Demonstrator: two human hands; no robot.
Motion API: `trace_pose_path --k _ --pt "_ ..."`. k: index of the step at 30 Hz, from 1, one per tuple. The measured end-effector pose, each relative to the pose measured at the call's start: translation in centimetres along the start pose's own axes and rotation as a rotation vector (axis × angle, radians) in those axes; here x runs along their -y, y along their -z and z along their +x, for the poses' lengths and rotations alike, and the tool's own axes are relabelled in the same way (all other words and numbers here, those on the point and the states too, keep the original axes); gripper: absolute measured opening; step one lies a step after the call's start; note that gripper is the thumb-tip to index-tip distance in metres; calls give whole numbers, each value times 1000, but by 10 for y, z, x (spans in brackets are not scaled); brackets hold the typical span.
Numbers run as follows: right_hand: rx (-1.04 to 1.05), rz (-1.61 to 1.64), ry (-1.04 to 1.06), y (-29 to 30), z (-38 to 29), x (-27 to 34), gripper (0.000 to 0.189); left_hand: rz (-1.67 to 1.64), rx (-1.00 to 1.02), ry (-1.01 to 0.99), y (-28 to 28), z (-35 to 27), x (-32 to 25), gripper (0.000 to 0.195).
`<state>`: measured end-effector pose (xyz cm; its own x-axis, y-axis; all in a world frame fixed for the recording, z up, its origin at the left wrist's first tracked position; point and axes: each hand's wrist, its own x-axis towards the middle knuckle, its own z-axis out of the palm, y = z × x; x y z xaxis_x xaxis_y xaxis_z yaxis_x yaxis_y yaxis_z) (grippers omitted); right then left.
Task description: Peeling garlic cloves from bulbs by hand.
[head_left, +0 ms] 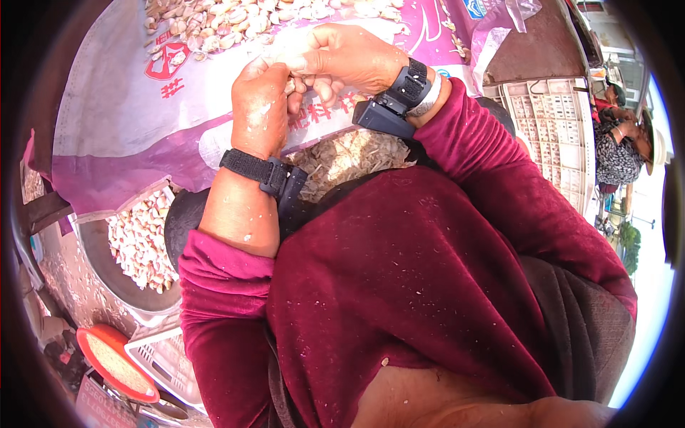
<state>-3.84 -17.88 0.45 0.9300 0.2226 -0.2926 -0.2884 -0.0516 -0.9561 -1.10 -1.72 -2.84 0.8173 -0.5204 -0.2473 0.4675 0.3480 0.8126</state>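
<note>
My left hand (260, 107) and my right hand (353, 59) meet above a printed woven sack (134, 117). Between the curled left fingers a small piece of garlic (290, 85) shows, mostly hidden. My right thumb and forefinger pinch at the same spot, where glare washes out the detail. Bits of skin cling to both hands and wrists. Just beyond them lies a spread of garlic cloves (230, 24) on the sack. Below the hands, papery garlic skins (348, 160) fill a dark hollow by my lap.
A metal basin (96, 257) holding garlic cloves (142, 241) stands at lower left. Nearby are a red basin (88, 337) and a white plastic basket (166, 364). A pale plastic crate (562, 139) stands at right. Another person (621, 144) in a hat sits farther off.
</note>
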Motion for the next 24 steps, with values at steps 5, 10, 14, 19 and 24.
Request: trace_pose_path --k 5,10,14,19,24 --pt "-21 151 -21 -3 -2 -8 20 68 16 -4 1 -3 -1 12" --pt "-30 177 -56 -8 -9 0 16 -69 77 113 4 -11 -13 12" --pt "-40 177 -1 -14 -21 14 19 -248 112 139 10 -11 -14 12" --pt "-25 157 94 -6 -23 13 24 -373 121 181 5 -15 -23 19" --pt "19 203 125 -7 -22 9 26 -284 230 242 10 -13 -21 22"
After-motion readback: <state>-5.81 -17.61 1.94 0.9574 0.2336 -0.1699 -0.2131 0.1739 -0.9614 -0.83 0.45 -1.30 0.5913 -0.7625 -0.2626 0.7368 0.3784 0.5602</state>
